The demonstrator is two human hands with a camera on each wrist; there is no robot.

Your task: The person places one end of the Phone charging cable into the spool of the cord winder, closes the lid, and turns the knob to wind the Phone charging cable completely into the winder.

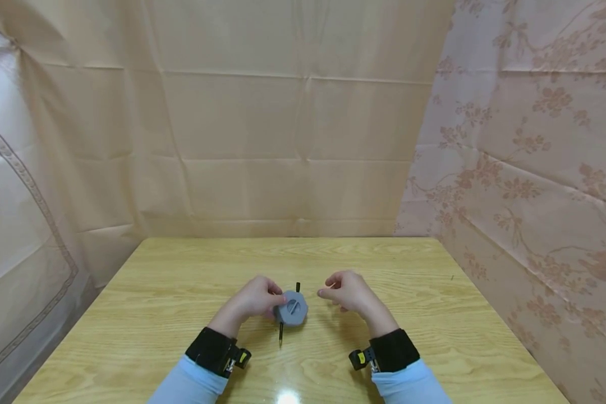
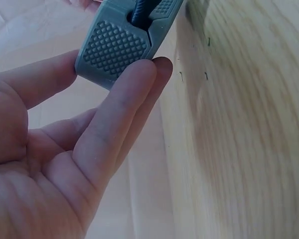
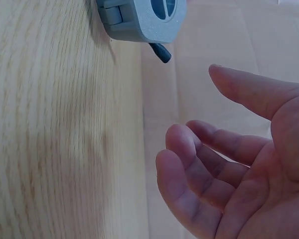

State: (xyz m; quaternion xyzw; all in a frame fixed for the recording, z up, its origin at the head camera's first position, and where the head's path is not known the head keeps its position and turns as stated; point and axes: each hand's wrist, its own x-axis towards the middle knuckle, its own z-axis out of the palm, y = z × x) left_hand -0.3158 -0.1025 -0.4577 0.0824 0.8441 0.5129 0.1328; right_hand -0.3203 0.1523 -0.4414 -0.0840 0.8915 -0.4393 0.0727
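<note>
A grey many-sided case (image 1: 294, 310) with a round slotted dial on its face hangs close over the table in the head view. My left hand (image 1: 260, 297) pinches it by its left edge, thumb on the front. In the left wrist view, the fingers (image 2: 132, 82) press against the dimpled side of the case (image 2: 114, 47). A thin black rod (image 1: 281, 332) sticks out below the case, and a black end (image 1: 298, 287) shows above it. My right hand (image 1: 350, 290) is just right of the case, apart from it, with loosely bent fingers and nothing in them.
The wood-grain table (image 1: 384, 264) spreads under both hands. Behind it hangs a beige cloth (image 1: 283, 123), and a flowered cloth (image 1: 535, 168) hangs on the right. Black bands with small cameras (image 1: 396, 350) sit on both wrists.
</note>
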